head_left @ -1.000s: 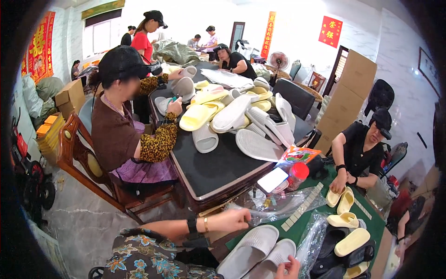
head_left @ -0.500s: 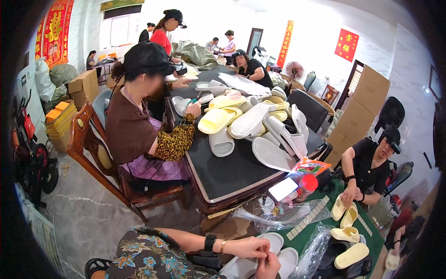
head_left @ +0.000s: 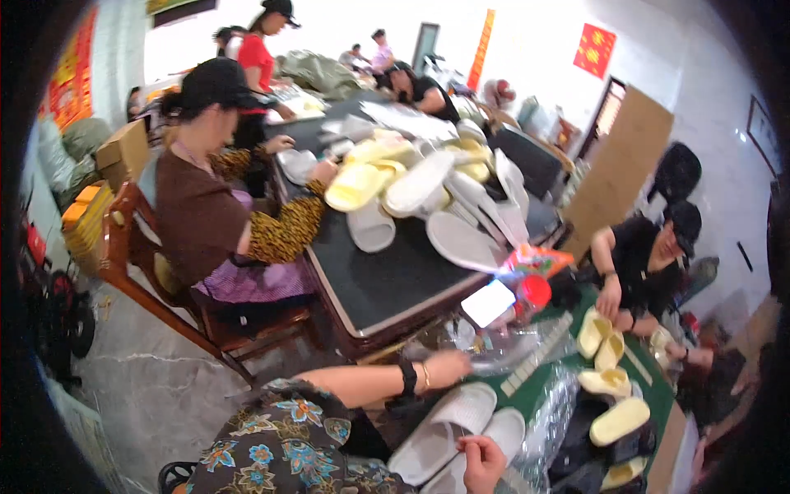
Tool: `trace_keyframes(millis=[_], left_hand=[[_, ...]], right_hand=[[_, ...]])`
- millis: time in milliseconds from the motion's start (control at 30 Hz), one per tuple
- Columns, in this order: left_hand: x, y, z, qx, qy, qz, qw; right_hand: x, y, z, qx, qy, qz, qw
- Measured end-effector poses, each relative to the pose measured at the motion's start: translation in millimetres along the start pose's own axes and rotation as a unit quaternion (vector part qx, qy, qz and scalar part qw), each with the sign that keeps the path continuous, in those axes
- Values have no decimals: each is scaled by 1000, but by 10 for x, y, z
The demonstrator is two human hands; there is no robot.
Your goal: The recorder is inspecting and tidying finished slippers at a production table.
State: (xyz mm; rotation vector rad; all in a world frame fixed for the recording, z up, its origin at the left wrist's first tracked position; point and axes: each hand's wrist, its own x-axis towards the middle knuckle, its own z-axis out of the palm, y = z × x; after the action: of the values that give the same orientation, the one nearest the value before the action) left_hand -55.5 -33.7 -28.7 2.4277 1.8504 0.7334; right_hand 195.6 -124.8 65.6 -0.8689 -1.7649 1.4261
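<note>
Right hand [head_left: 483, 463]: fingertips together; contents, I can't tell.
Left hand [head_left: 448, 368]: blurred, can't tell.
Pale-grey ribbed slippers [head_left: 436, 436]: lower centre.
Black rectangular tabletop [head_left: 370, 284]: pale edge, open surface, centre.
Red paper sign [head_left: 594, 49]: blurred yellow writing, upper right.

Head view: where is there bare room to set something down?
The black tabletop is bare at its near end, between the patterned sleeve and a large grey slipper. Crowded: the slipper pile beyond, and the green table, with grey slippers near the right hand, clear plastic and yellow slippers.

Left hand [head_left: 448, 368] blurred, right hand [head_left: 484, 463] cut off near wrist by lower edge, grey slipper [head_left: 507, 430] partly hidden behind it
</note>
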Motion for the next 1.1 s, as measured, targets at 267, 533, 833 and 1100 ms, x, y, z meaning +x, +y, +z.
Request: trace_keyframes(millis=[267,533,833,1100], left_hand=[[57,-286,-326,-22,-26,-76,997],[-212,141,-632,-25,98,-29,994],[-728,885,-1080,-429,-234,-15,872],[-721,958,-1124,-557,-163,51,813]], right_hand=[[-245,-215,-385,194,10,-66,979],[-523,-8,-777,339,95,-39,935],[-548,237,-770,346,130,119,921],[-488,421,-757,354,127,265,888]])
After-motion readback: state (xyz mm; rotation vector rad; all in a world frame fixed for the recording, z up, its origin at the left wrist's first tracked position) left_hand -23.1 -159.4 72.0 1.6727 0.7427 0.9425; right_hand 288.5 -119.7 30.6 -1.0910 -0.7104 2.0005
